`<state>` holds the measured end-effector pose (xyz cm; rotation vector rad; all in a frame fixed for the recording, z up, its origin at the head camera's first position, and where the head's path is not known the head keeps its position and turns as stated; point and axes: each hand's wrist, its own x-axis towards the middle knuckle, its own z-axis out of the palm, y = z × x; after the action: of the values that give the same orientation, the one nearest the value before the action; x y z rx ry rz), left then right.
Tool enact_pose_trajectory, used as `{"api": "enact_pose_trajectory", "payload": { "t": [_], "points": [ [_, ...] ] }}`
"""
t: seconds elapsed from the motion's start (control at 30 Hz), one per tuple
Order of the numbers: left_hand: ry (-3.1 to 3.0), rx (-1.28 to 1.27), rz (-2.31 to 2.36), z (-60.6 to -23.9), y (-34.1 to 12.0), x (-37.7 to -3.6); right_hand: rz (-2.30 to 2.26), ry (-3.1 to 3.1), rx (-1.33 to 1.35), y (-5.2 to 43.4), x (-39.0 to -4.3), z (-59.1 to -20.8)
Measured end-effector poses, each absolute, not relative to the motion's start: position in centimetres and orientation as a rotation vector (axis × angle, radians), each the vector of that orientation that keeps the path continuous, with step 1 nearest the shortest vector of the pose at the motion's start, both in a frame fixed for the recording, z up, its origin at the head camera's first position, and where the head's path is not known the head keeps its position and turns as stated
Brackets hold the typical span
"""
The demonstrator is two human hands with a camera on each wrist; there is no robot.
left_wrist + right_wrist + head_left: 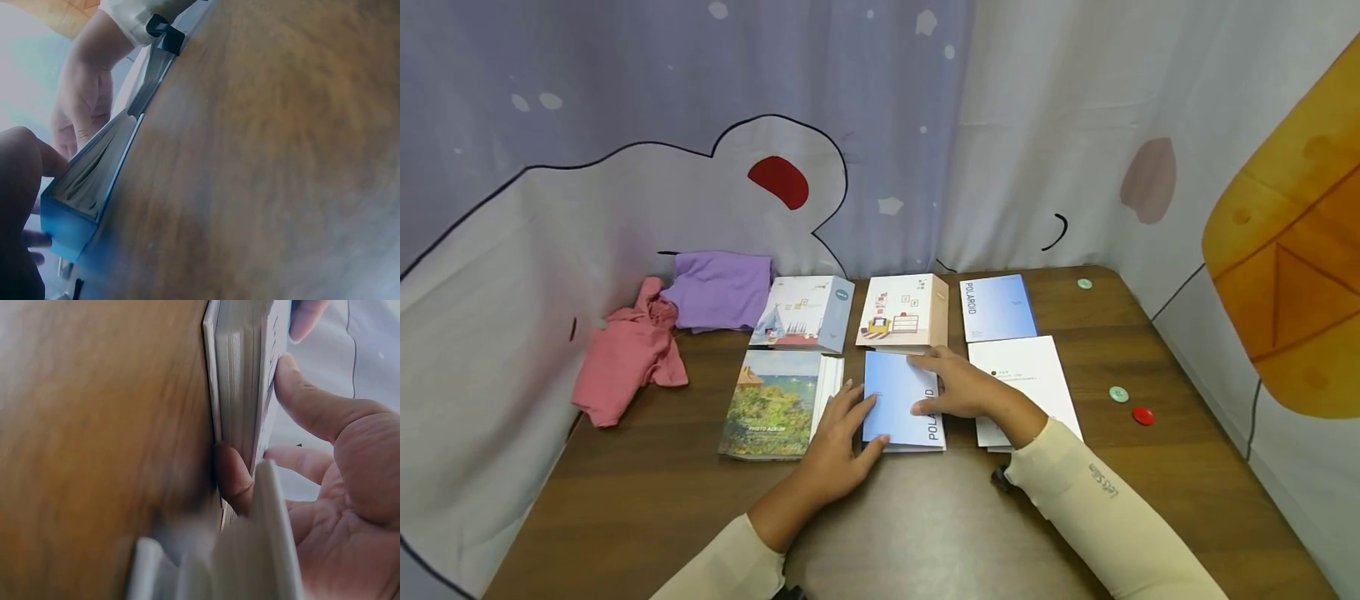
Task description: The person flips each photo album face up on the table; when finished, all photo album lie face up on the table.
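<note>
A blue photo album marked POLAROID lies in the middle of the front row, its spine at the left. My left hand rests along its left side, thumb at the cover's edge and fingertips against the spine. Over the right part of the cover reaches my right hand, with index finger near the far edge and thumb on the cover. In the right wrist view another finger touches the page edges. The album's pages show at the near edge in the left wrist view.
Beside it lie a landscape photo album and a white album. Behind stand two illustrated albums and another blue one. Purple cloth and pink cloth lie left; several buttons lie right.
</note>
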<state>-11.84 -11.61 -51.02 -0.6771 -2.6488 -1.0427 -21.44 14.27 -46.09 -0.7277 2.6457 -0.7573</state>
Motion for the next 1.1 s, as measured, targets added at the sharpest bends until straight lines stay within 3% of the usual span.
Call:
{"api": "enact_pose_trajectory", "payload": {
  "t": [0.53,1.1],
  "points": [
    [-2.734,-0.757,-0.829,-48.4,-7.6,-13.2,-0.943,2.619,-0.798,18.4,-20.9,-43.3],
    [-2.859,-0.901,-0.802,-46.2,-0.2,-13.8,-1.073,2.805,-0.471,28.4,-20.0,-43.3]
  ]
}}
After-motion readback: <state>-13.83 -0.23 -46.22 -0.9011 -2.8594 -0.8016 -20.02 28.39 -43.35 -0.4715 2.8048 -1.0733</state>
